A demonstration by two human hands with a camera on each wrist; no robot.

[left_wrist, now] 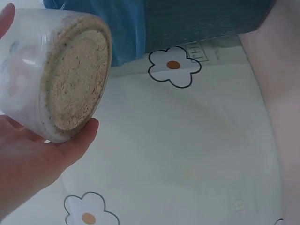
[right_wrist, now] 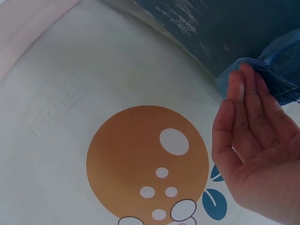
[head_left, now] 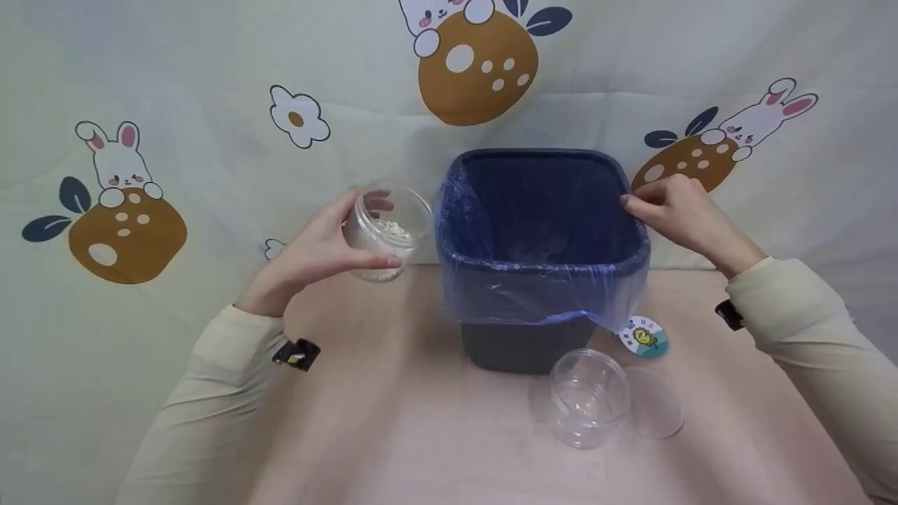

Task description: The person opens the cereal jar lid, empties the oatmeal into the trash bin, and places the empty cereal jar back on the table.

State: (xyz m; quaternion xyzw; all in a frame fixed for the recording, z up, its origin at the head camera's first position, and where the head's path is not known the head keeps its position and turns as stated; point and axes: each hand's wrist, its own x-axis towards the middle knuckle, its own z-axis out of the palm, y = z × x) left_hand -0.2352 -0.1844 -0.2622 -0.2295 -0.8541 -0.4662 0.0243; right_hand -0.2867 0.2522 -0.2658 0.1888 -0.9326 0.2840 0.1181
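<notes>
Holding item: left hand (head_left: 319,245), thumb and fingers wrapped around the side of a clear plastic jar (head_left: 379,242); jar raised off the table, tilted, its mouth facing up and toward the bin, just beside the bin's left rim. Contents: pale, crumbly flakes (head_left: 391,229), packed against the base as seen from the left wrist. Right hand (head_left: 677,210): at the bin's right rim, fingers along the outside and thumb at the inner edge, pinching the blue plastic liner (head_left: 519,298); whether the rim itself is caught in that grip is hard to tell. Receptacle: one dark rectangular trash bin (head_left: 526,349), upright on a pinkish tabletop (head_left: 393,421), liner folded over its rim. Also on the tabletop: a second clear jar (head_left: 588,403), upright, in front of the bin; a clear round disc (head_left: 661,407) just right of it; a round cartoon label (head_left: 644,337) near the bin's base. Backdrop: cream cloth (head_left: 224,56) printed with rabbits and flowers.
</notes>
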